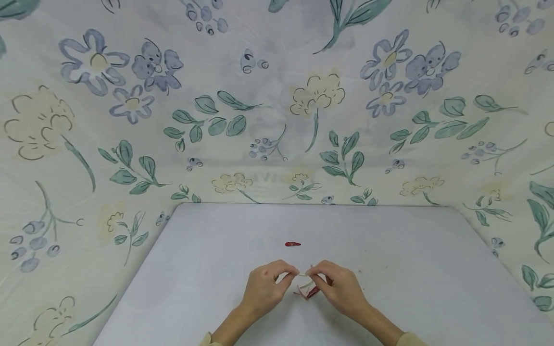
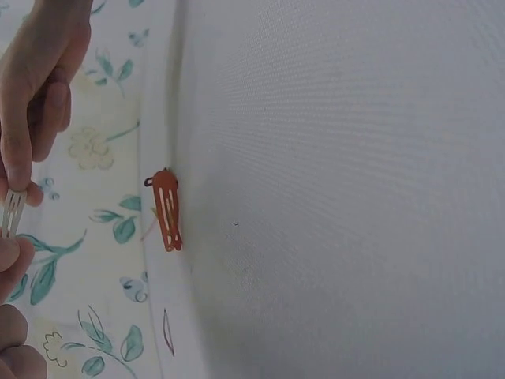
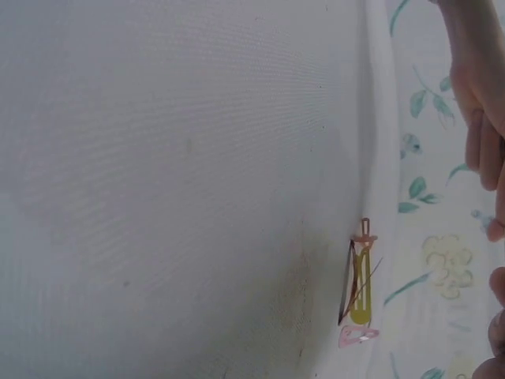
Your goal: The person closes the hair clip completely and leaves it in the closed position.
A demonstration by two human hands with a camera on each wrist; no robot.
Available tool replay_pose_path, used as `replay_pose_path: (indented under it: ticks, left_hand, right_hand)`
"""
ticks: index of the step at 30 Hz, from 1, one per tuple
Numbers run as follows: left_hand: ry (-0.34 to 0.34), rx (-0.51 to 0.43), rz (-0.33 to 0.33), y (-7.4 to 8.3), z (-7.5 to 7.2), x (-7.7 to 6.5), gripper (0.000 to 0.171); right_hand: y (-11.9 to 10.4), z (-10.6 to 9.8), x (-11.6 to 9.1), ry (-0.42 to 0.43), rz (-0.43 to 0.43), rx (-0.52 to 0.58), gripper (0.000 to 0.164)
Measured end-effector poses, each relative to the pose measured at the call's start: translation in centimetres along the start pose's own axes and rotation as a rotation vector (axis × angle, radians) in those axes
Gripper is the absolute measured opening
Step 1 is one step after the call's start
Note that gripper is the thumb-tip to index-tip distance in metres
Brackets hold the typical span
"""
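Both hands meet above the white table, holding a pale snap hair clip between their fingertips. My left hand pinches one end of it, and my right hand pinches the other. Just below them lies a small cluster of snap hair clips. It includes a red clip, a yellow-green clip and a pink clip, which overlap or lie close together. Farther off, a single red hair clip lies apart from the cluster. In the right wrist view the held clip is out of frame.
The white table extends to both sides of the hands. Floral cloth rises behind it and along its sides. Several tiny dark specks dot the tabletop to the right of the hands.
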State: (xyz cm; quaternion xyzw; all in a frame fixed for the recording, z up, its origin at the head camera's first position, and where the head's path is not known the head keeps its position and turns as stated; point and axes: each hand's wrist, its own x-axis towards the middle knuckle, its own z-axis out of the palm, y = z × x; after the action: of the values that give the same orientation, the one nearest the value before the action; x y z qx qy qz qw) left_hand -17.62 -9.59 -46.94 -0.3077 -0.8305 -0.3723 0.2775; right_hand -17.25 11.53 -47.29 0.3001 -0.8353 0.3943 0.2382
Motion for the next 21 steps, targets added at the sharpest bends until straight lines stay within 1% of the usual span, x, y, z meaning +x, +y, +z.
replay_pose_path:
  ticks: [11,17,21]
  left_hand:
    - [-0.028,0.017,0.001,0.12,0.03,0.01,0.016]
    - [-0.041,0.030,0.000,0.19,-0.05,0.30,0.018]
    - [-0.055,0.029,-0.004,0.21,-0.07,0.51,0.017]
  right_hand:
    - [0.08,0.00,-0.15,0.003,0.013,-0.020,0.028]
    - [0.23,-0.09,-0.09,-0.011,0.036,-0.035,0.028]
    - [0.32,-0.20,-0.07,-0.013,0.035,-0.034,0.028]
